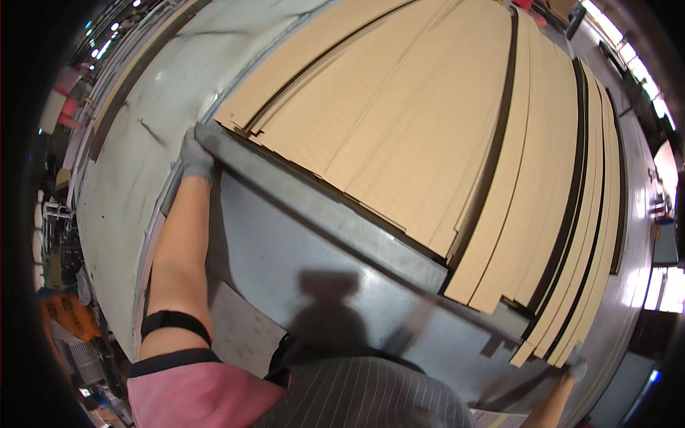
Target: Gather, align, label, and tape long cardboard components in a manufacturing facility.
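My left hand (196, 158), in a pale grey glove, is closed at the left end of a long grey metal bar (325, 208). Its fingertips are partly hidden at the corner. Far to the right, my right hand (576, 367), also gloved, is at the near ends of narrow tan strips (571, 342); its fingers are too small and blurred to make out. Between my widely spread arms, broad tan corrugated cardboard pieces (399, 121) lie side by side, with dark gaps between them. Their uneven near ends run along the bar.
A smooth grey metal surface (285, 250) slopes between the bar and my body, with my shadow on it. Left of the cardboard is a large pale greenish panel (135, 192) with creases. An orange item (71, 314) is at the lower left. Shiny floor (638, 207) shows at the right.
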